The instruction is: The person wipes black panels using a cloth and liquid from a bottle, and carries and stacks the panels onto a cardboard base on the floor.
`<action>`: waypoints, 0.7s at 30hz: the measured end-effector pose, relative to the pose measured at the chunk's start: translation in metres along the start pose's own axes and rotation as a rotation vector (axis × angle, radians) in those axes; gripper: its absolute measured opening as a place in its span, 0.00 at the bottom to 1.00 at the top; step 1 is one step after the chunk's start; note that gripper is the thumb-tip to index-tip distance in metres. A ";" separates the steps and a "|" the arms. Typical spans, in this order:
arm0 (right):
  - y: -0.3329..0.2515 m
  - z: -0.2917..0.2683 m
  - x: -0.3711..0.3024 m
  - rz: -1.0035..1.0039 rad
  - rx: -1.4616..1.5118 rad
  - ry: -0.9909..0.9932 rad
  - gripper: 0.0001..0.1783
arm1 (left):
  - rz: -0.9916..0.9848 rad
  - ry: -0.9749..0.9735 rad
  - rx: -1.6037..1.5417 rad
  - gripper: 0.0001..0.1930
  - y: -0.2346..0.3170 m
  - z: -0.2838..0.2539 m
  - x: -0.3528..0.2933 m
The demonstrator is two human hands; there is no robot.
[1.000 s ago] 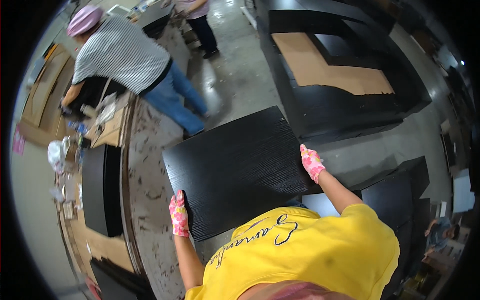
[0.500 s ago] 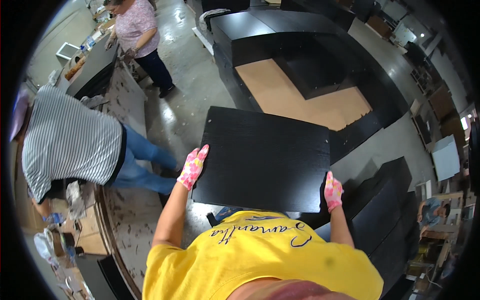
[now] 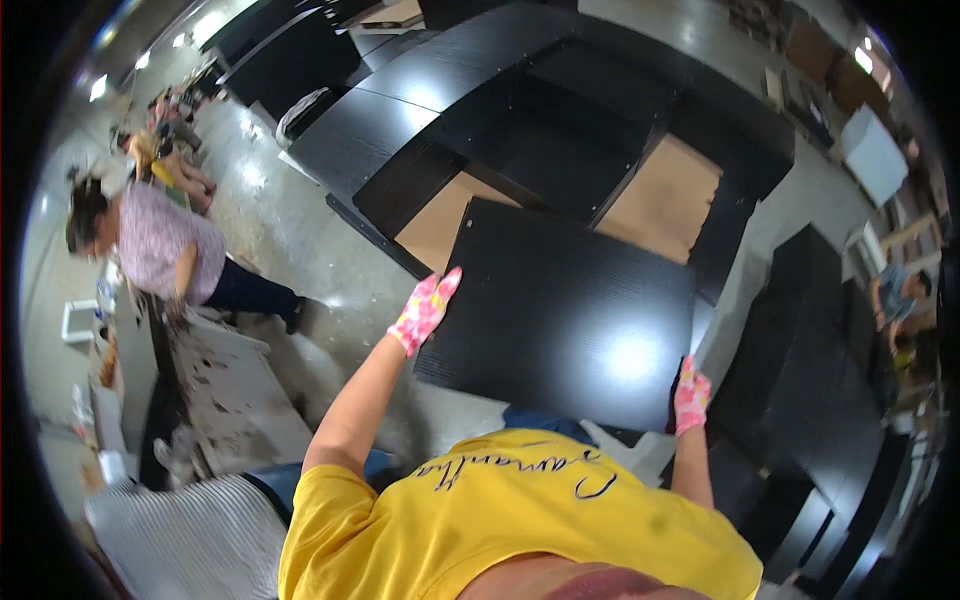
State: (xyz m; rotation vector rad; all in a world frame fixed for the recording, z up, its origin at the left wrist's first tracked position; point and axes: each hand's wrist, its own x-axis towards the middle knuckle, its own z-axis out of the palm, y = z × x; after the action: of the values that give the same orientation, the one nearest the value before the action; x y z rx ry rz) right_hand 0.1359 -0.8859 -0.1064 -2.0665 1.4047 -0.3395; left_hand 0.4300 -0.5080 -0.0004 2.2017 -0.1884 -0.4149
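A black rectangular panel [image 3: 560, 310] with a faint wood grain is held up in front of me, tilted a little, light glaring off its right side. My left hand [image 3: 425, 312], in a pink and white patterned glove, grips its left edge with the thumb on the upper face. On the opposite edge, my right hand [image 3: 691, 397] in a matching glove is closed too. The fingers under the panel are hidden. Beyond its far edge lie stacked black panels [image 3: 400, 120] and brown cardboard [image 3: 665, 200], partly covered by the panel.
More black panels [image 3: 800, 330] stand stacked to my right. On the left, a person in a pink top [image 3: 170, 245] stands at a worn workbench [image 3: 240, 385]. A person in a striped shirt [image 3: 190, 540] is close by at lower left. Another person [image 3: 895, 295] is at far right.
My view has turned and come nearer the stacked panels, with the held panel now overlapping the cardboard. The striped-shirt person has shifted to the lower left of view. Both hands keep their grip.
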 end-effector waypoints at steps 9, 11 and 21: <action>-0.147 0.026 0.085 0.103 0.406 0.123 0.32 | -0.125 -0.421 -0.344 0.33 0.075 -0.003 0.232; -0.185 0.025 0.103 0.139 0.351 0.143 0.32 | -0.086 -0.302 -0.199 0.31 0.068 0.006 0.286; -0.259 0.060 0.254 0.280 0.310 0.213 0.34 | 0.062 -0.384 -0.142 0.23 0.161 0.056 0.493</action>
State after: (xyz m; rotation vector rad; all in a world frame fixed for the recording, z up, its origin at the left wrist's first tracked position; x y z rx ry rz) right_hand 0.4639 -1.0314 -0.0261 -1.5978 1.6274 -0.6288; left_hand 0.8715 -0.7849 -0.0185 1.9553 -0.4201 -0.7905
